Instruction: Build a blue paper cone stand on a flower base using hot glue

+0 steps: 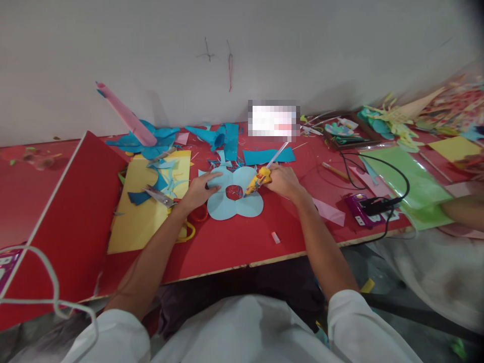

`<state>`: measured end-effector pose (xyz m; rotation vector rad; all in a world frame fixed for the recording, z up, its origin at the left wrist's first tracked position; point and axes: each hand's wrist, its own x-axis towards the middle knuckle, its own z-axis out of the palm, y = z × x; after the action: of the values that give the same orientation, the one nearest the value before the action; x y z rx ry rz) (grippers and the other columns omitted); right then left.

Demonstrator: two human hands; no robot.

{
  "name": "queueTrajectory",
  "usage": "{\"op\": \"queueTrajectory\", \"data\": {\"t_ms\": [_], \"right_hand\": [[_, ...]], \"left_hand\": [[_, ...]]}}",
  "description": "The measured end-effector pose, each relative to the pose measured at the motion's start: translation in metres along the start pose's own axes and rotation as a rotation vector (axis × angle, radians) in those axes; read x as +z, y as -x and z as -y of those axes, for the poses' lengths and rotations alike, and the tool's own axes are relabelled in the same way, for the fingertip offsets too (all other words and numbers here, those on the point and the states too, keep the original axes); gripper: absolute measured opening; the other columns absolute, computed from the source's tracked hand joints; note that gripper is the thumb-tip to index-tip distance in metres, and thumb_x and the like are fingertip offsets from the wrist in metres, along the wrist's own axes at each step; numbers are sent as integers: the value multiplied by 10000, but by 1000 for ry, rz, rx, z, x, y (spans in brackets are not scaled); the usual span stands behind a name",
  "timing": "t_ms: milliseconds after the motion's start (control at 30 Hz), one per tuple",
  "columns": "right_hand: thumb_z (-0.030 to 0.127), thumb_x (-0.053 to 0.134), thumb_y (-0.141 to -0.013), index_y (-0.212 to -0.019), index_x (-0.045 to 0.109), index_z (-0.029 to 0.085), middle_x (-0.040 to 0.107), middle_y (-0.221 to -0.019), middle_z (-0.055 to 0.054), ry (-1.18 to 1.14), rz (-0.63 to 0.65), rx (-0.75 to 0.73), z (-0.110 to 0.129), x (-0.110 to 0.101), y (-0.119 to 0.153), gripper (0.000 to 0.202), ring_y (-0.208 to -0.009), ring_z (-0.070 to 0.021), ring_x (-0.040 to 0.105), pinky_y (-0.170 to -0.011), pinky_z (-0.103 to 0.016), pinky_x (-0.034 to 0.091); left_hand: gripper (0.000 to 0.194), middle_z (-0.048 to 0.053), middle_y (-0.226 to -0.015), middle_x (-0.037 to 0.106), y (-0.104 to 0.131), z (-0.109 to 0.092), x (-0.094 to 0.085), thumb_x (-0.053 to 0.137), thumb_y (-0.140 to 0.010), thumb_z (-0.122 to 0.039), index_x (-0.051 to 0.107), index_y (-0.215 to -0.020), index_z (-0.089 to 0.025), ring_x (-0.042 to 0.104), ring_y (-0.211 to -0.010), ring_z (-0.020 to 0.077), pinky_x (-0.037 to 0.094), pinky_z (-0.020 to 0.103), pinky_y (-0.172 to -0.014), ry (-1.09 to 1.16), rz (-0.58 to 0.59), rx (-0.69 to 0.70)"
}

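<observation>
A light blue four-lobed paper cutout point(223, 207) with a hole in its middle lies on the red table. My left hand point(199, 191) rests on its left edge, thumb and finger spread apart on the paper. My right hand point(285, 180) is wrapped round a yellow glue gun point(259, 180), a clear glue stick point(279, 154) poking out of its back. Its nozzle points down at the cutout, right of the hole; whether it touches is unclear. Grey-bladed scissors point(161, 195) and yellow-handled scissors point(188, 232) lie by my left forearm.
Blue paper scraps point(268, 156) and a blue paper flower with a pink stem point(128, 116) lie toward the wall. Yellow card point(128, 222) is at left. At right are a purple power strip point(363, 209) with black cables, green sheets point(401, 176) and another person's arm point(465, 209).
</observation>
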<state>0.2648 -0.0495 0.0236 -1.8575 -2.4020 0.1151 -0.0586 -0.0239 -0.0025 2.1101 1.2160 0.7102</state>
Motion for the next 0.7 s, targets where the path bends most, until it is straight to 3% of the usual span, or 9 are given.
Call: {"op": "queueTrajectory", "data": {"t_ms": [367,700], "right_hand": [[262,612,-935,-1214,743,168,764,-1215,-139,26,-7,-38,3,2,2,322,-1086,-299,693,-802,-334,471],[225,628,-934,-1113,774,174,771,-1211,-132,5,-28,-105,8,3,4,237,-1128,-295,694,-979,-392,474]], "left_hand": [[535,117,-1365,721,0,0,-1,657,-906,-450,697,-1372,-191,712,-1158,281,550,421,-1068,3,7,23],[541,122,-1344,725,0,1,0,643,-917,-511,712,-1354,-201,705,-1142,290,549,438,-1040,19,-10,45]]}}
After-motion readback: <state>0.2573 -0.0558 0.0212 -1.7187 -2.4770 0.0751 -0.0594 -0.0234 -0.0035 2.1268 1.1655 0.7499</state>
